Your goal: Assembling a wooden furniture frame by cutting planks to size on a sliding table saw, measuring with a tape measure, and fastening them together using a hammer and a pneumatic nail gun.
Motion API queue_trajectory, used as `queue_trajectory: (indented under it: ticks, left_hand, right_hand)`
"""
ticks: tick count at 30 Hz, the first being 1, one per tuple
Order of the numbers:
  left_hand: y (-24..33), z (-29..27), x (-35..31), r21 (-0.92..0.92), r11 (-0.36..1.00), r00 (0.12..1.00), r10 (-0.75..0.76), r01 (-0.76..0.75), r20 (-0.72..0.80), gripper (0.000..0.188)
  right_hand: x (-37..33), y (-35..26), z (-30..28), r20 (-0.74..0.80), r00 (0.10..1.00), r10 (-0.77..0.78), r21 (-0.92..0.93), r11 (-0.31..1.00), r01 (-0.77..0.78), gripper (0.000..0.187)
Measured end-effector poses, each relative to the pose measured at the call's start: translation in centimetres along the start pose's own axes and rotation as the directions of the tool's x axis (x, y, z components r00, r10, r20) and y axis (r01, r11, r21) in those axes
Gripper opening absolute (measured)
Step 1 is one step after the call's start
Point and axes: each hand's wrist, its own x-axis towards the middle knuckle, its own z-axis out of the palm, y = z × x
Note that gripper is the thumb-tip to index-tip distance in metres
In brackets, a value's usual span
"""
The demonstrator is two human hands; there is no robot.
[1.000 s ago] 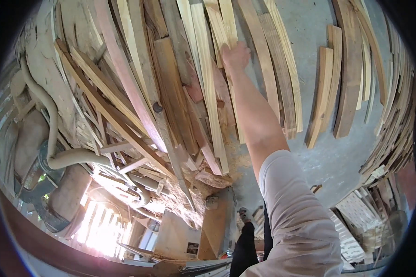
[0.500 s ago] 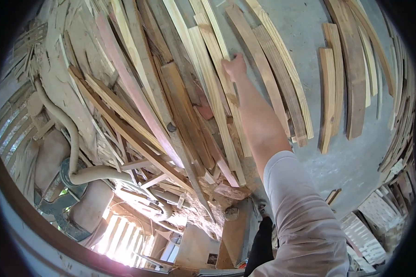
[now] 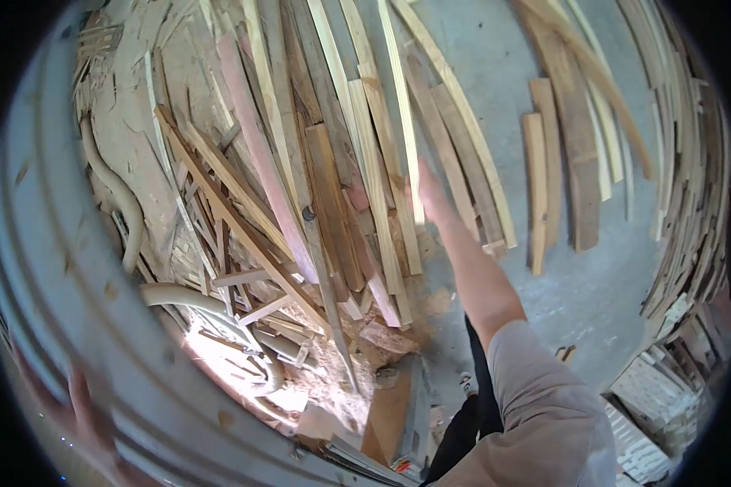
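My right hand [image 3: 433,195] is closed around the near part of a long, thin, pale wooden strip [image 3: 400,89], whose end sticks out just past the fingers. Close on its left lie other pale strips [image 3: 370,174]; on its right are a brown board [image 3: 443,134] and a yellowish strip [image 3: 471,114]. At the lower left rim my left hand [image 3: 89,422], slightly blurred, shows with thumb and fingers apart. It lies against or in front of a grey ridged surface [image 3: 138,357]; whether it touches cannot be made out.
Wooden strips, including a pinkish board [image 3: 256,146], lie heaped to the left beside a beige hose [image 3: 114,187]. Several boards [image 3: 581,178] lie on the grey floor [image 3: 560,304] at right, with stacked timber [image 3: 694,187] beyond. Near my legs stands a brown panel [image 3: 386,422].
My right hand has drawn nearer with the pale strip, whose end now reaches past it. The view has shifted, bringing more of the grey ridged surface and my left hand into sight.
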Motion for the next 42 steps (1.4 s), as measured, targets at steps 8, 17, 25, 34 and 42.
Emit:
queue_trajectory:
  ticks: [8,17,25,34,42]
  left_hand:
    - [0.9,1.2,8.3,-0.07,0.984,0.897,0.119,-0.164,-0.426,0.06]
    - [8.9,-19.1,-22.6,-0.168,0.88,0.896,0.432,-0.443,-0.101,0.045]
    - [-7.9,-43.8,-51.7,0.241,0.97,0.947,0.044,0.036,-0.32,0.036]
    - [-13.5,-51.3,-101.6,-0.083,0.605,0.534,-0.753,0.792,-0.384,0.042]
    - [-5.6,-30.7,-104.9,-0.557,0.39,0.332,-0.92,0.733,-0.207,0.035]
  right_hand:
    - [-34.7,-0.4,0.4,0.561,0.828,0.019,0.323,0.915,-0.24,0.069]
    - [-62.9,-3.6,-1.0,0.629,0.777,0.013,-0.058,0.998,0.031,0.049]
    - [-81.9,6.7,7.0,0.974,0.198,-0.113,0.028,0.922,0.387,0.05]
    - [-92.4,24.1,10.4,0.981,0.161,0.106,-0.172,0.858,0.484,0.052]
    - [-91.8,45.1,2.2,0.504,0.831,0.233,-0.601,0.786,0.144,0.037]
